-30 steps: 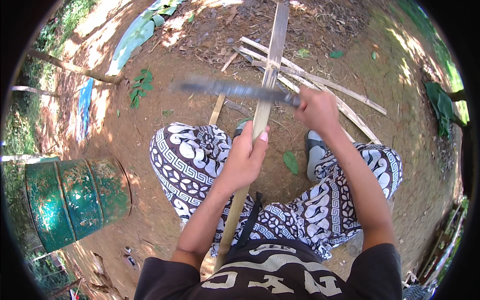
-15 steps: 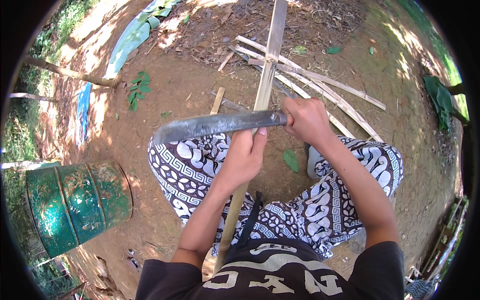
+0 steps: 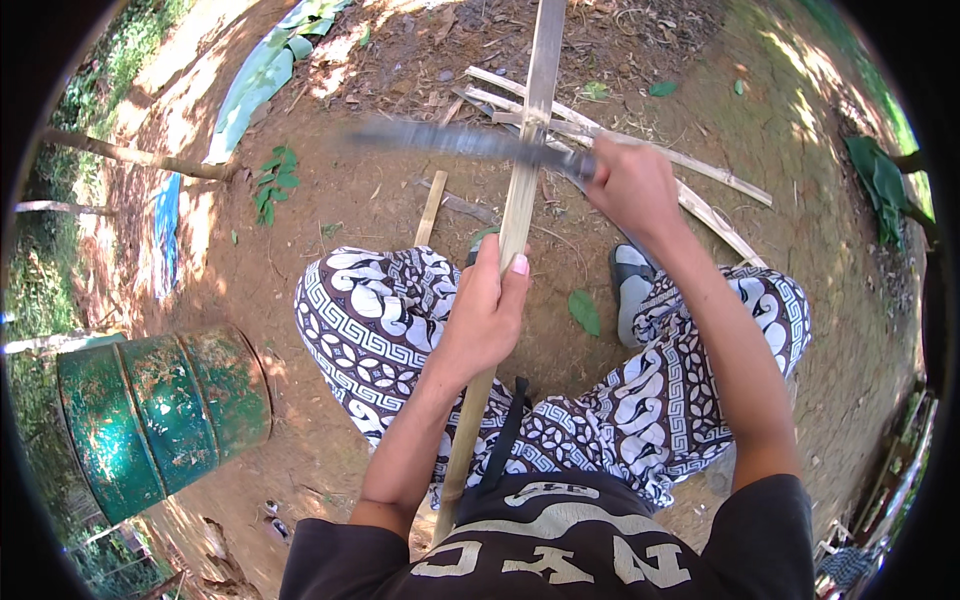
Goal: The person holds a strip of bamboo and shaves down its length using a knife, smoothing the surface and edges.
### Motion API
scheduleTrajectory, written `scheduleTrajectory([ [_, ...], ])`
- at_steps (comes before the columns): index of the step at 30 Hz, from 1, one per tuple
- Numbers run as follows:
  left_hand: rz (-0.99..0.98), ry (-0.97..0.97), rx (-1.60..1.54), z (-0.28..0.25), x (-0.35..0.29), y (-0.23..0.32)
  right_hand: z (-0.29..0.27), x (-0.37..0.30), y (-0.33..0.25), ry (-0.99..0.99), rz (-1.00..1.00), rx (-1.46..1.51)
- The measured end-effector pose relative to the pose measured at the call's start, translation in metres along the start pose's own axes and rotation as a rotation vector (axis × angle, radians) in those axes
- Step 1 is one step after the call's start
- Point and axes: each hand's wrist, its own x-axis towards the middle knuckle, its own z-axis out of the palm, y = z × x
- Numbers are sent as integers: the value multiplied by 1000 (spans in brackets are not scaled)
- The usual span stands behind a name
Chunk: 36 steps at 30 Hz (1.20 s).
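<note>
A long bamboo strip (image 3: pixel 517 212) runs from beside my waist up past the top edge of the view, between my knees. My left hand (image 3: pixel 487 312) is closed around it near its middle. My right hand (image 3: pixel 636 187) grips the handle of a machete (image 3: pixel 440 140), whose blade points left and is smeared by motion. The blade lies across the strip, well above my left hand, at a rough, pale band on the wood. Whether its edge touches the strip I cannot tell.
Several split bamboo strips (image 3: pixel 715 180) lie on the ground ahead to the right. A short piece (image 3: pixel 431 208) lies by my left knee. A rusty green drum (image 3: pixel 165 415) lies on its side at the left. A banana leaf (image 3: pixel 250 90) and blue plastic (image 3: pixel 167 230) are farther left.
The machete has moved away from me along the strip, from just above my left hand to the pale band. My left hand stays in nearly the same place.
</note>
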Motion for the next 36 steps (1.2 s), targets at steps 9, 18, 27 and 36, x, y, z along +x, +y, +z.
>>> scheduleTrajectory([
  [9, 5, -14, 13, -2, 2, -7, -4, 0, -10, -54, 58, 40],
  [18, -130, -77, -299, -6, -2, 9, -15, -8, -31, -111, 9, 66],
  [27, -166, -148, -342, -7, -2, 4, -9, -9, -25, -119, 79, 85],
  [36, -253, -225, -499, -8, -3, 11, -17, -11, -1, -45, 63, 46],
])
